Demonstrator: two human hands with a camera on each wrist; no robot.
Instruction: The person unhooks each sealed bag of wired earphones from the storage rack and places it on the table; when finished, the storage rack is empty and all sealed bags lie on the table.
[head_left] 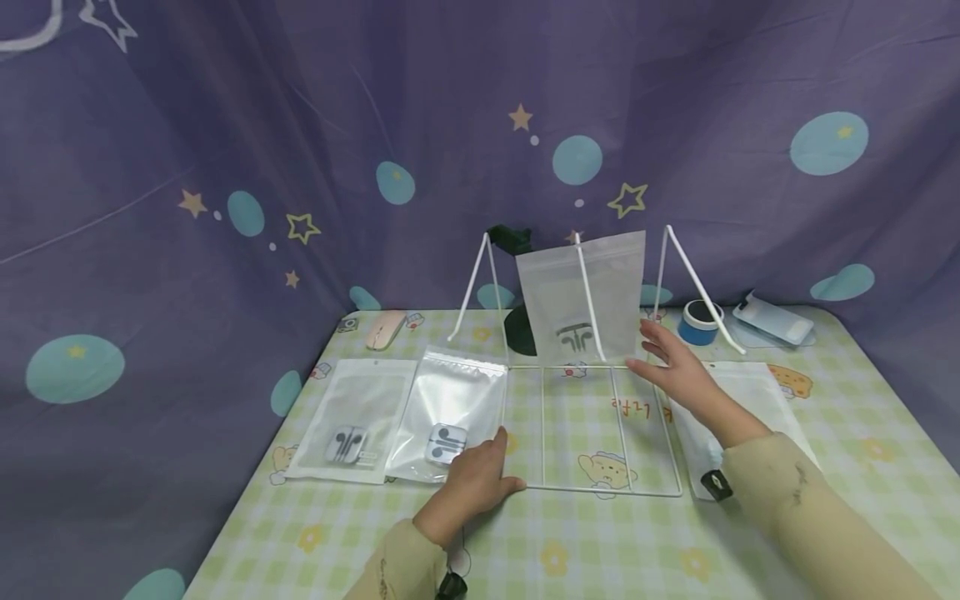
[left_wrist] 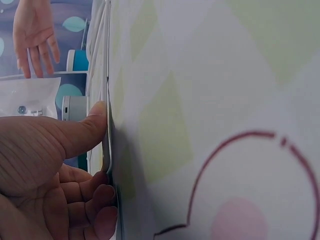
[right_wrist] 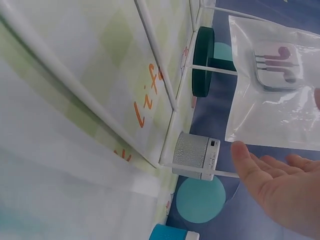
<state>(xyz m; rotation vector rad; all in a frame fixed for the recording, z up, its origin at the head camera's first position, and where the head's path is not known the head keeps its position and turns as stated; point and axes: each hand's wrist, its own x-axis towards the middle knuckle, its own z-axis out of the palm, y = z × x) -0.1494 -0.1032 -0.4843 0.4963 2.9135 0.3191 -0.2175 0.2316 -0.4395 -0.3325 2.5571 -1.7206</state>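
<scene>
A white wire display rack (head_left: 580, 490) stands on the table, with three angled prongs rising at its back. A translucent zip bag (head_left: 622, 292) holding wired earphones (head_left: 576, 337) hangs at the middle prong, whose sloping bar crosses in front of it. My left hand (head_left: 478, 475) grips the rack's front left corner, thumb (left_wrist: 95, 116) against the front bar and fingers bent beside it. Close to the bag's lower corner, my right hand (head_left: 682, 375) has its fingers spread and holds nothing. Left of the rack lie a shiny earphone bag (head_left: 463, 387) and a matte earphone bag (head_left: 367, 392).
Another bag (head_left: 750, 404) lies under my right forearm. A blue jar (head_left: 697, 332) and a clear case (head_left: 772, 321) sit at the back right, a pink mouse (head_left: 385, 330) at the back left. Behind the rack are a dark green object (head_left: 519, 332) and a white cylinder (right_wrist: 195, 152).
</scene>
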